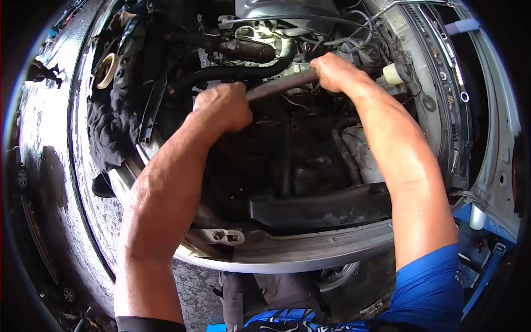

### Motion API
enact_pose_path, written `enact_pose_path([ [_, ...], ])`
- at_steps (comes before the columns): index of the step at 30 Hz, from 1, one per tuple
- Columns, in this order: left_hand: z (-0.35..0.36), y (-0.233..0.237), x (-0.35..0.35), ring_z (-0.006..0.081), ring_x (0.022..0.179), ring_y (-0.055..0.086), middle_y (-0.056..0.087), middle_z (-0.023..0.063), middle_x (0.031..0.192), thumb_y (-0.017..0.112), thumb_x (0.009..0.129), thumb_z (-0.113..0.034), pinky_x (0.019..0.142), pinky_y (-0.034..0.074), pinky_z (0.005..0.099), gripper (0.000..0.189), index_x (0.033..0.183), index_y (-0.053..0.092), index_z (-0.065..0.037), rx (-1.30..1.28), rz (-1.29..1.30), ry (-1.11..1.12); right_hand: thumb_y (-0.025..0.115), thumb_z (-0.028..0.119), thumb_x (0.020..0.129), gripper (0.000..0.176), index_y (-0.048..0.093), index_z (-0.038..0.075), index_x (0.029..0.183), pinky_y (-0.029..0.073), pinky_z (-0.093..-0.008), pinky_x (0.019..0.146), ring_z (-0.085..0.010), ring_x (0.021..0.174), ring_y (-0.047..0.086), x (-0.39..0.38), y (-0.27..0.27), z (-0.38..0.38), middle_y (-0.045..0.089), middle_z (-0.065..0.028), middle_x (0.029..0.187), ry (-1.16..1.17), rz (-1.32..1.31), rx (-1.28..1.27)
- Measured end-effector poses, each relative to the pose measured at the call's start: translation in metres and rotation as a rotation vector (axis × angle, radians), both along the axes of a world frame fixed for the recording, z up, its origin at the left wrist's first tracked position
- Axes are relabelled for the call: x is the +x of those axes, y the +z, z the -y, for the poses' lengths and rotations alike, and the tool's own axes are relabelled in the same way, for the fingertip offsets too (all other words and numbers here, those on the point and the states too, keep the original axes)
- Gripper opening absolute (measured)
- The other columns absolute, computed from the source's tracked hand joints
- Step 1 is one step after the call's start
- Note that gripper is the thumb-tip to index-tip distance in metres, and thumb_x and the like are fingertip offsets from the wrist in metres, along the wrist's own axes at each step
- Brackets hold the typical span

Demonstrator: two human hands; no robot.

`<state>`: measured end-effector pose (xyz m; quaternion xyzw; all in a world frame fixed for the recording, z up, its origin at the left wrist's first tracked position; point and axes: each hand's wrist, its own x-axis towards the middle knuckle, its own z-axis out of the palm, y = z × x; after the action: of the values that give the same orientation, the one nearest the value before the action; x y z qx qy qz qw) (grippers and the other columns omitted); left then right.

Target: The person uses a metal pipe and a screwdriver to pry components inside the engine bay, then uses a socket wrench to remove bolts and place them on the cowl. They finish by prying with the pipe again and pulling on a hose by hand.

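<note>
Leaning over the front rail (287, 252): we are bending across the car's pale front edge. If the bar (282, 86) gives suddenly, we judge we could be pitching forward onto that edge.
left hand (224, 108): we are closing all fingers tight round the near end of the bar. A damp palm could be sliding off it.
bar: it is running at a slant between our two fists, above the dark middle of the engine bay (437, 110).
right hand (332, 72): we are wrapping the fingers firmly over the bar's far end, hiding its tip. The knuckles are sitting near the wires (348, 44) and bare metal, and a slip could be driving them in.
black hose (232, 72): it is lying just behind the bar, which could be scraping or pinching it.
white tank (392, 73): this small capped container is standing just beside the right hand. We cannot tell what it is holding or how full it is. A jolt could be cracking it.
engine bay: it is holding the hose, the wires and a rusty cylinder (246, 50) at the back.
tape roll (105, 71): it is resting on dark cloth (110, 122) at the far left rim.
</note>
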<state>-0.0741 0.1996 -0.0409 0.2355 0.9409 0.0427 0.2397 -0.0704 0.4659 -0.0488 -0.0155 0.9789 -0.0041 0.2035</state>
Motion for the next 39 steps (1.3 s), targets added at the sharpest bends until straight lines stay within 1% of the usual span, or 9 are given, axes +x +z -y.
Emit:
enact_pose_path([
  [6, 0.015, 0.054, -0.020, 0.0345, 0.109, 0.068, 0.071, 0.0155, 0.114, 0.061, 0.086, -0.016, 0.091, 0.054, 0.0430, 0.033, 0.118, 0.068, -0.010, -0.035, -0.155, 0.137, 0.055, 0.002, 0.084, 0.024, 0.069, 0.010, 0.101, 0.054, -0.0472, 0.085, -0.0371, 0.101, 0.068, -0.021, 0.000, 0.019, 0.071, -0.0196, 0.099, -0.056, -0.164, -0.050],
  [10, 0.034, 0.032, -0.032, 0.0330, 0.112, 0.064, 0.070, 0.0132, 0.115, 0.064, 0.086, -0.027, 0.093, 0.052, 0.0452, 0.031, 0.114, 0.066, -0.014, -0.047, -0.197, 0.171, 0.053, 0.004, 0.087, 0.023, 0.068, 0.008, 0.103, 0.054, -0.0483, 0.085, -0.0387, 0.098, 0.068, -0.032, -0.038, 0.035, 0.071, -0.0202, 0.099, 0.009, -0.202, -0.094],
  [17, 0.035, 0.020, -0.036, 0.0327, 0.111, 0.067, 0.070, 0.0164, 0.116, 0.061, 0.085, -0.011, 0.094, 0.054, 0.0426, 0.033, 0.117, 0.071, -0.009, -0.140, -0.119, 0.147, 0.051, 0.008, 0.091, 0.024, 0.069, 0.008, 0.108, 0.054, -0.0481, 0.087, -0.0396, 0.101, 0.068, -0.037, -0.074, 0.049, 0.070, -0.0218, 0.102, -0.004, -0.181, -0.081],
  [20, 0.036, 0.013, -0.040, 0.0327, 0.111, 0.067, 0.070, 0.0170, 0.116, 0.061, 0.085, -0.010, 0.094, 0.054, 0.0422, 0.032, 0.116, 0.071, -0.007, -0.145, -0.079, 0.131, 0.053, 0.007, 0.090, 0.026, 0.069, 0.009, 0.110, 0.055, -0.0466, 0.090, -0.0376, 0.108, 0.067, -0.040, -0.078, 0.050, 0.070, -0.0199, 0.111, -0.013, -0.142, -0.082],
  [27, 0.036, 0.012, -0.045, 0.0329, 0.112, 0.067, 0.070, 0.0180, 0.118, 0.061, 0.085, -0.008, 0.095, 0.054, 0.0415, 0.033, 0.117, 0.071, -0.005, -0.178, -0.044, 0.146, 0.051, 0.007, 0.092, 0.027, 0.069, 0.012, 0.112, 0.053, -0.0474, 0.090, -0.0383, 0.106, 0.066, -0.041, -0.058, 0.057, 0.070, -0.0203, 0.107, 0.004, -0.110, -0.043],
  [30, 0.036, 0.008, -0.045, 0.0330, 0.118, 0.062, 0.067, 0.0160, 0.123, 0.063, 0.084, -0.021, 0.099, 0.050, 0.0442, 0.039, 0.122, 0.067, -0.010, -0.189, 0.008, 0.153, 0.051, 0.007, 0.092, 0.027, 0.069, 0.011, 0.111, 0.053, -0.0477, 0.091, -0.0392, 0.107, 0.066, -0.043, -0.062, 0.050, 0.070, -0.0208, 0.108, -0.003, -0.085, -0.071],
  [32, 0.036, 0.010, -0.042, 0.0345, 0.112, 0.067, 0.069, 0.0195, 0.118, 0.060, 0.085, -0.008, 0.095, 0.054, 0.0416, 0.033, 0.116, 0.071, -0.005, -0.129, -0.058, 0.154, 0.050, 0.008, 0.092, 0.025, 0.069, 0.009, 0.108, 0.053, -0.0485, 0.089, -0.0403, 0.105, 0.066, -0.042, -0.068, 0.050, 0.070, -0.0214, 0.107, -0.005, -0.156, -0.099],
  [36, 0.041, 0.007, -0.045, 0.0349, 0.111, 0.067, 0.070, 0.0195, 0.116, 0.061, 0.085, -0.008, 0.093, 0.054, 0.0423, 0.032, 0.116, 0.071, -0.005, -0.123, -0.044, 0.219, 0.048, 0.012, 0.095, 0.027, 0.068, 0.012, 0.113, 0.053, -0.0478, 0.094, -0.0383, 0.113, 0.064, -0.047, -0.071, 0.055, 0.068, -0.0201, 0.117, -0.061, -0.081, -0.073],
  [39, 0.035, 0.012, -0.045, 0.0330, 0.115, 0.064, 0.069, 0.0136, 0.118, 0.060, 0.086, -0.012, 0.097, 0.050, 0.0463, 0.031, 0.116, 0.069, -0.017, -0.096, -0.099, 0.241, 0.053, 0.012, 0.091, 0.026, 0.068, 0.012, 0.112, 0.053, -0.0481, 0.093, -0.0389, 0.112, 0.064, -0.041, -0.072, 0.051, 0.068, -0.0202, 0.115, -0.128, -0.122, -0.098],
])
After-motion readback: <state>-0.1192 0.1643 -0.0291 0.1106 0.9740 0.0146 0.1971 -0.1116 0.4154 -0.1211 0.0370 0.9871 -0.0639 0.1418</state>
